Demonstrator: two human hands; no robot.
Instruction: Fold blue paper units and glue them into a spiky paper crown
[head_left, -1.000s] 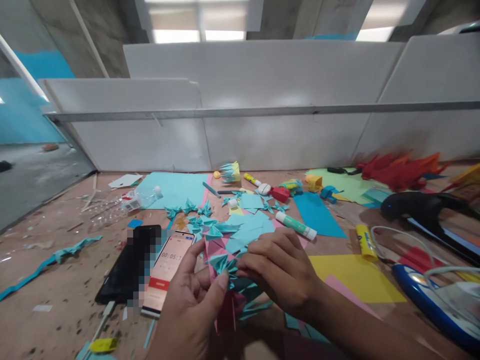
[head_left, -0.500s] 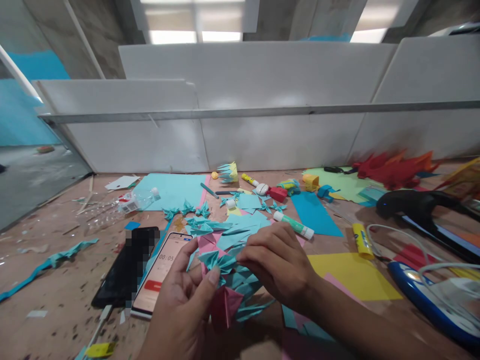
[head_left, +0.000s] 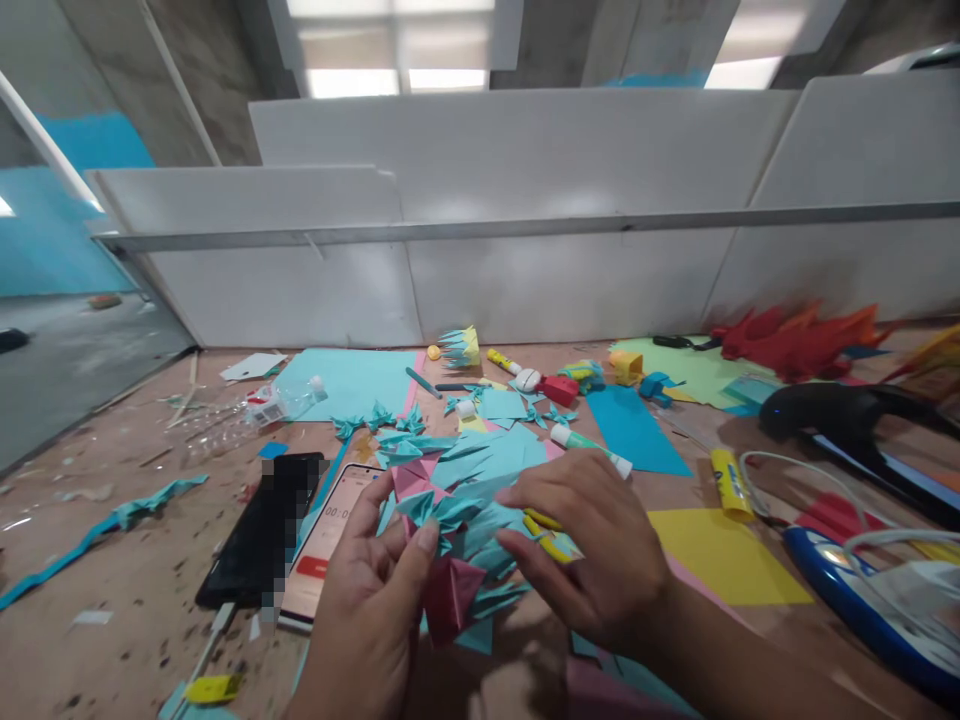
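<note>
My left hand grips a pink and teal folded-paper model, with its thumb pressed on a teal star-like fold. Rows of pointed teal paper spikes spread from the model's right side. My right hand is at those spikes, its thumb and fingers parted, and the fingertips are close to or touching the points. Yellow folded pieces show between that thumb and the fingers; I cannot tell whether they belong to the model. The right palm is hidden.
A phone with a timer and a dark phone lie left of my hands. Behind are a glue stick, teal paper and a plastic bottle. Yellow paper, a glue gun and cables lie to the right.
My right hand has moved slightly right and away from the model, and its thumb and fingers have spread. Yellow pieces now show between them. The left hand keeps its hold.
</note>
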